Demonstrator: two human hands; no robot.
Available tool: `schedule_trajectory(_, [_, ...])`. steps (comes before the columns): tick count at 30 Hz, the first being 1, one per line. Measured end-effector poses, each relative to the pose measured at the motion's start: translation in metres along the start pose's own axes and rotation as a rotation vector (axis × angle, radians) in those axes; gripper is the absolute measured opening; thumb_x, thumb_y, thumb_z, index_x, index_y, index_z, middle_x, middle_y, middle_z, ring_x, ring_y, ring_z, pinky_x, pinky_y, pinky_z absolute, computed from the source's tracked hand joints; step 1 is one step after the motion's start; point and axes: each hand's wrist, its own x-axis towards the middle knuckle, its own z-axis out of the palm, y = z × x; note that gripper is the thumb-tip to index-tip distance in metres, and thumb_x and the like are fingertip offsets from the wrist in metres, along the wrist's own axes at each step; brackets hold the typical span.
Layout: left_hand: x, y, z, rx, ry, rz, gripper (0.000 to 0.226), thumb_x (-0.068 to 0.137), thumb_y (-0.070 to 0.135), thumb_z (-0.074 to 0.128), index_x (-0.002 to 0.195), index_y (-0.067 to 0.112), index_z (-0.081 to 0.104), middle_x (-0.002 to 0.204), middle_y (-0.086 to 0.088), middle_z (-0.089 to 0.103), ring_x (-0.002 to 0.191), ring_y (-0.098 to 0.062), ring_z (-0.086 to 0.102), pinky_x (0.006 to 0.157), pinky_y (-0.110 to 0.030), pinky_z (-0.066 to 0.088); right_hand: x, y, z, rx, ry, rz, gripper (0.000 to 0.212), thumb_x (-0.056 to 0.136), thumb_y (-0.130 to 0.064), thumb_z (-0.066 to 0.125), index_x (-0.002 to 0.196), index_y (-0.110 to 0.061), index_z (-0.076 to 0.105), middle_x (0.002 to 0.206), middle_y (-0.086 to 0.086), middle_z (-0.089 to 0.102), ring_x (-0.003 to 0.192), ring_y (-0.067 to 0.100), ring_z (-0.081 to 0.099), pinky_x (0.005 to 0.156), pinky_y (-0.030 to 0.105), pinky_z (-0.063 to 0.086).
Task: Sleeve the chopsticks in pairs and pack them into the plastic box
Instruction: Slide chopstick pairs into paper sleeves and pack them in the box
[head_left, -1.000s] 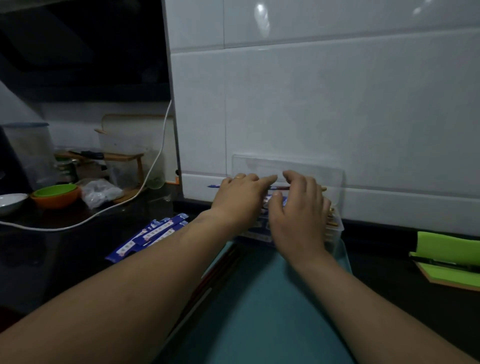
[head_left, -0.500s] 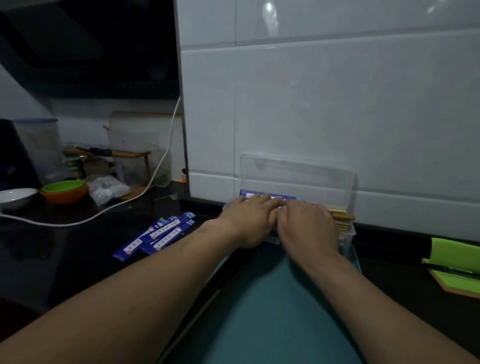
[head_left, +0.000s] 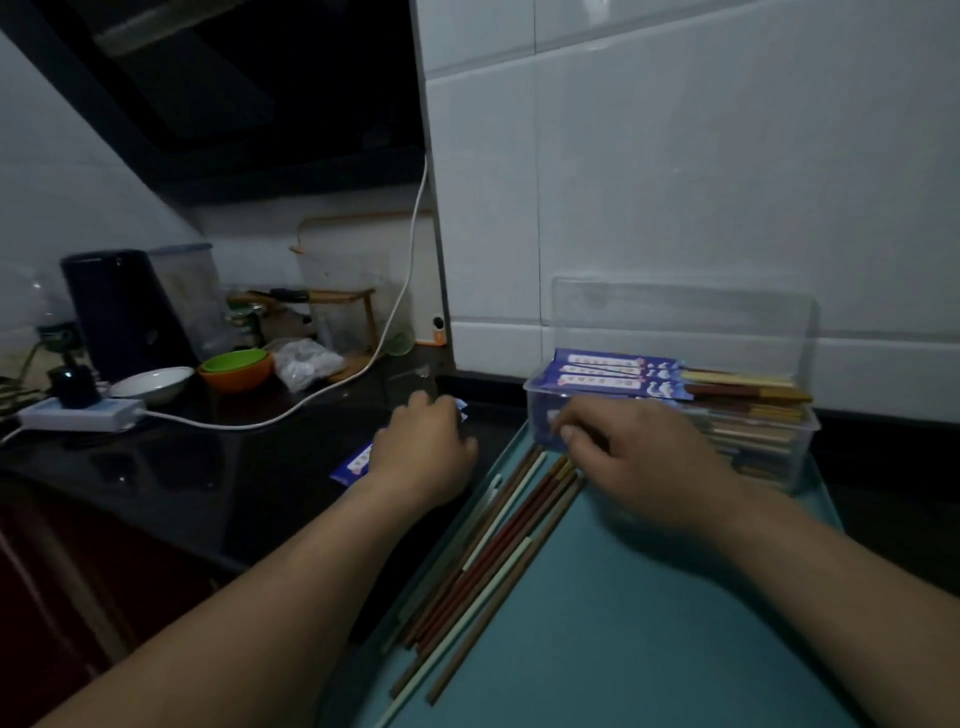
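A clear plastic box (head_left: 779, 452) stands open against the tiled wall, its lid (head_left: 675, 322) upright. Sleeved chopstick pairs (head_left: 613, 371) in blue sleeves lie on top inside it. Several loose chopsticks (head_left: 498, 551) lie in a bundle on the teal mat (head_left: 623, 623). My right hand (head_left: 639, 457) hovers just in front of the box, fingers loosely curled above the bundle's far tips, holding nothing. My left hand (head_left: 421, 447) lies palm down over the empty blue sleeves (head_left: 353, 464) on the black counter. Its fingertips are hidden.
A white cable (head_left: 311, 400) runs across the counter to a power strip (head_left: 78, 414). Behind it sit a white bowl (head_left: 153, 383), stacked green and orange bowls (head_left: 236, 366), a plastic bag (head_left: 306, 361) and a dark appliance (head_left: 124, 312).
Both hands have left the box. My left hand moved left onto the blue sleeves, and my right hand drew back towards the loose chopsticks. The view tilted down and left.
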Motion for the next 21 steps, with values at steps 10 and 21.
schedule_trajectory(10, [0.01, -0.013, 0.011, 0.084, -0.008, -0.032, 0.03, 0.099, 0.042, 0.062, 0.116, 0.018, 0.06, 0.124, -0.01, 0.06, 0.116, -0.031, 0.058, 0.088, -0.041, 0.047, 0.0, 0.006, 0.005, 0.08, -0.06, 0.044, 0.013, 0.1, -0.038, 0.058, 0.094, -0.03, 0.067, 0.077, -0.014, 0.067, 0.071, 0.012, 0.061, 0.065, 0.035, 0.05])
schedule_trajectory(21, [0.022, -0.023, 0.02, 0.176, -0.094, -0.132, 0.047, 0.106, 0.045, 0.047, 0.144, 0.017, 0.049, 0.145, -0.011, 0.051, 0.134, -0.032, 0.047, 0.106, -0.05, 0.041, 0.0, 0.006, 0.007, 0.108, -0.086, 0.046, 0.031, 0.095, -0.051, 0.044, 0.092, -0.029, 0.064, 0.074, -0.013, 0.066, 0.069, 0.011, 0.061, 0.066, 0.039, 0.053])
